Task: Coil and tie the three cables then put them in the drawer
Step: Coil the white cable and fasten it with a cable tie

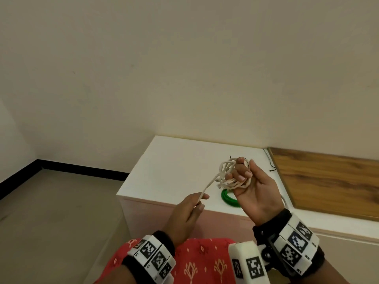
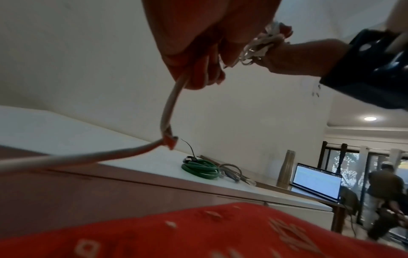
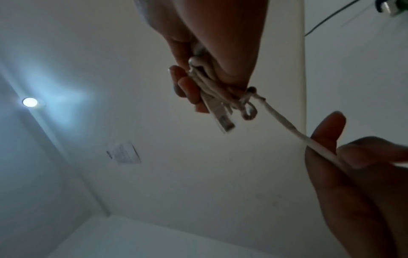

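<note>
My right hand [image 1: 243,177] is raised above the white cabinet top [image 1: 176,171] and grips a coiled white cable [image 1: 225,171]; its plug [image 3: 220,118] sticks out below the fingers. A free strand runs down-left from the coil to my left hand [image 1: 198,200], which pinches it between thumb and fingers. The strand's tail [image 2: 167,111] hangs on past that hand. A coiled green cable [image 1: 228,198] lies on the cabinet top under my right hand. Beside it lies a grey cable [image 2: 232,172], seen only in the left wrist view.
A wooden panel [image 1: 328,181] adjoins the cabinet top on the right, with a thin black wire [image 1: 270,162] at its edge. Pinkish drawer fronts [image 2: 110,190] run below the top. A laptop [image 2: 315,183] and a person [image 2: 384,188] are far off to the right.
</note>
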Demonstrator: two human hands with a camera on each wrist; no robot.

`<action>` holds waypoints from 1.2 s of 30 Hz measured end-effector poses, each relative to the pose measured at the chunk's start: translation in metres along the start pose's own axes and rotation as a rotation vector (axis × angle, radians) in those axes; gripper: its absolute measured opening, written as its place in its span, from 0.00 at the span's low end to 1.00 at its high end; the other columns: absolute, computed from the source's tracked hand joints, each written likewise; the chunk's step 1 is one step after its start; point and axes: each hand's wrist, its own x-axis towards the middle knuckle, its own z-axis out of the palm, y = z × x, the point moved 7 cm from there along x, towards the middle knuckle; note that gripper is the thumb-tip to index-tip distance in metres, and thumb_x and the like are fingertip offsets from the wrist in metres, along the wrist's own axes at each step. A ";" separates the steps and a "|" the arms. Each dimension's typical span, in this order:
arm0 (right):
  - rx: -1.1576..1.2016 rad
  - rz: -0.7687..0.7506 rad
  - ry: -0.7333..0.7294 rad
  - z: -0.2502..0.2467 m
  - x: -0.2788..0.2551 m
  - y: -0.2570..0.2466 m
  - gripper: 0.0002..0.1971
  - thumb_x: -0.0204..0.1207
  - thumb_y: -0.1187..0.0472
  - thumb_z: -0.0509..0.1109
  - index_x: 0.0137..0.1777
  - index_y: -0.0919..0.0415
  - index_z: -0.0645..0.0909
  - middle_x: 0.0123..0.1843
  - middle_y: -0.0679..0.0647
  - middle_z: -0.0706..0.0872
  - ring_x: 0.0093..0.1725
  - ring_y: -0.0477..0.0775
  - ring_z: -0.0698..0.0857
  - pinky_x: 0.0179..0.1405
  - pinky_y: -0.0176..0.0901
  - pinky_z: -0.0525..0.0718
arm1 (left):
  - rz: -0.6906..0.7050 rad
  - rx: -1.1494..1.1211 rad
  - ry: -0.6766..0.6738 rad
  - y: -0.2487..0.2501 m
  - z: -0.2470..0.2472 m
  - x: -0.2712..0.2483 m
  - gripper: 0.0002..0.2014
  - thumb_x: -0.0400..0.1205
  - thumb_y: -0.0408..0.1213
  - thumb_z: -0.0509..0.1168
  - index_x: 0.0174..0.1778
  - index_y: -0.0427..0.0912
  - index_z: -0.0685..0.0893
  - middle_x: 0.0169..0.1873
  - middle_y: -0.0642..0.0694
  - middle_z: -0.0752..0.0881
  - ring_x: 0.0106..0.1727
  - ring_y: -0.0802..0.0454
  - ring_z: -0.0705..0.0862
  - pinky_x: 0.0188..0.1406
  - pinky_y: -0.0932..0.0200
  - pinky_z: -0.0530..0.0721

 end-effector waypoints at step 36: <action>-1.430 0.302 -0.406 -0.023 -0.011 0.057 0.24 0.79 0.40 0.53 0.34 0.59 0.77 0.22 0.56 0.72 0.18 0.43 0.72 0.24 0.30 0.71 | 0.344 0.555 0.275 0.045 -0.033 -0.002 0.20 0.81 0.59 0.52 0.33 0.49 0.78 0.30 0.54 0.81 0.28 0.59 0.76 0.22 0.66 0.72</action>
